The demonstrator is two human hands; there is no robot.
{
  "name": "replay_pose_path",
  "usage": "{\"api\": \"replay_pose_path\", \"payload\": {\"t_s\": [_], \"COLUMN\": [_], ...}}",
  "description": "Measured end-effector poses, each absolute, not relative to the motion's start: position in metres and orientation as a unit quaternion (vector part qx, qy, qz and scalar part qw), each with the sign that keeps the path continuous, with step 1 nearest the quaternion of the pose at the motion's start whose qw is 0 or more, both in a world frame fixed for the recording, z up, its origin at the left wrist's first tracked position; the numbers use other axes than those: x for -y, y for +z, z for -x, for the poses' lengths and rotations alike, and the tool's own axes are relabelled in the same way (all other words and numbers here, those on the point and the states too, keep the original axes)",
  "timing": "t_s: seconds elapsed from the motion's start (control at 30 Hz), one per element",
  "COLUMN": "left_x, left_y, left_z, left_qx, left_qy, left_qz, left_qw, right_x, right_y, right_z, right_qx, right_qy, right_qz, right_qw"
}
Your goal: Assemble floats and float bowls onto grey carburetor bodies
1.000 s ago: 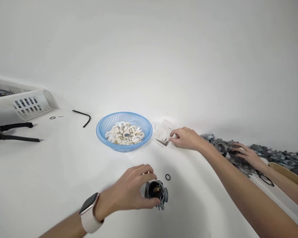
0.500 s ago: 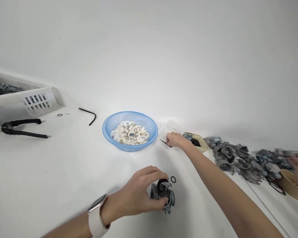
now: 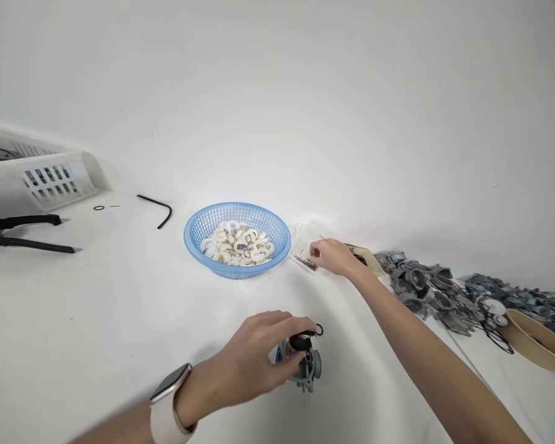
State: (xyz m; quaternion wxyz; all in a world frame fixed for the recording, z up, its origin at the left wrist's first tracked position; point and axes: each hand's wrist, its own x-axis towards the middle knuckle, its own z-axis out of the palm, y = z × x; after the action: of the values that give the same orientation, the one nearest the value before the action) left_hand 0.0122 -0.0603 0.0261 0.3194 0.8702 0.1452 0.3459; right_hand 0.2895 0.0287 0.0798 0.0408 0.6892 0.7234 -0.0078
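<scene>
My left hand (image 3: 263, 348), closed, grips a grey metal carburetor body (image 3: 311, 369) low over the white table. A black plastic piece, perhaps its float (image 3: 300, 342), sits on the body between thumb and forefinger. Just behind the fingertips lies a black rubber ring (image 3: 319, 330). Farther off, my right hand (image 3: 330, 255) has its fingers pinched together over a clear plastic bag (image 3: 308, 233). Thin metal pins (image 3: 306, 263) lie on the bag under those fingertips. What the pinch holds, if anything, is too small to make out.
A blue basket (image 3: 237, 271) of white ring-shaped parts stands at centre. Carburetor bodies (image 3: 425, 287) and a tan bowl (image 3: 534, 348) lie right, near a cream tray (image 3: 372, 262). Black-handled pliers (image 3: 25, 231), a bent black tube (image 3: 160, 209) and a white crate (image 3: 55, 182) are left.
The carburetor has been turned in my left hand, and the black piece now faces up. My right hand stays at the bag. A co-worker's hand at far right has left the view.
</scene>
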Motion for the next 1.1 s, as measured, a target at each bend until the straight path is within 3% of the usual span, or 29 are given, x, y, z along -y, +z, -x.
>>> {"api": "replay_pose_path", "payload": {"t_s": [0.17,0.23,0.53,0.7,0.93,1.1], "left_x": [0.057,0.056,0.044,0.049,0.055,0.055], "left_y": [0.017,0.012,0.017,0.035,0.031,0.027], "left_z": [-0.013,-0.013,-0.012,-0.007,-0.012,-0.013], "left_qx": [-0.112,-0.109,-0.124,-0.169,-0.207,-0.181], "left_qy": [0.314,0.317,0.324,0.251,0.201,0.220], "left_qz": [-0.935,-0.938,-0.922,-0.915,-0.925,-0.923], "left_qw": [0.118,0.086,0.172,0.266,0.247,0.259], "right_x": [0.021,0.044,0.099,0.109,0.122,0.125], "right_y": [0.071,0.059,0.025,0.020,0.027,0.025], "right_z": [-0.293,-0.291,-0.281,-0.276,-0.257,-0.249], "right_qx": [-0.750,-0.753,-0.703,-0.673,-0.588,-0.556], "right_qy": [-0.004,-0.007,-0.050,-0.131,-0.392,-0.468], "right_qz": [-0.654,-0.637,-0.605,-0.600,-0.552,-0.538], "right_qw": [-0.104,-0.163,-0.369,-0.412,-0.444,-0.428]}}
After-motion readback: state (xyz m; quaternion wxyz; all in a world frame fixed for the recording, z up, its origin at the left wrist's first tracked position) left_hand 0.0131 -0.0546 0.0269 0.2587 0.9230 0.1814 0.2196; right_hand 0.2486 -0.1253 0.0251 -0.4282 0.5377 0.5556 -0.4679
